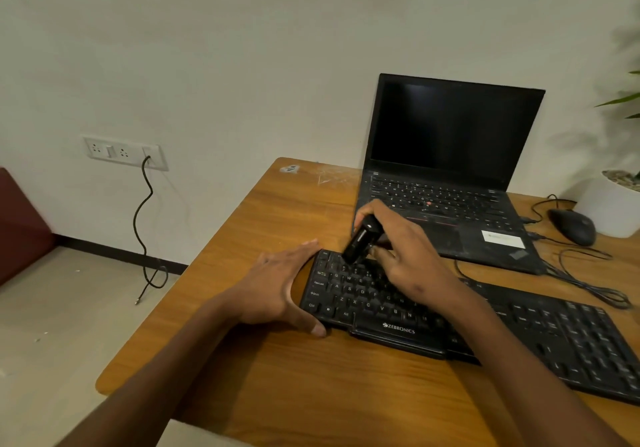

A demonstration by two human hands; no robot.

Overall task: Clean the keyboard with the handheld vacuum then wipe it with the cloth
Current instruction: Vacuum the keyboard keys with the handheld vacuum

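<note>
A black Zebronics keyboard [519,328] lies across the wooden table [277,377]. My right hand [405,256] grips a small black handheld vacuum [360,238], tilted, with its nozzle down on the keyboard's upper left keys. My left hand [277,290] lies with straight fingers against the keyboard's left end, its thumb along the front edge. No cloth shows in this view.
An open black laptop [446,176] stands behind the keyboard. A black mouse [573,226] with loose cables and a white plant pot [613,204] sit at the right. A wall socket [124,152] with a hanging cable is at the left, above the floor.
</note>
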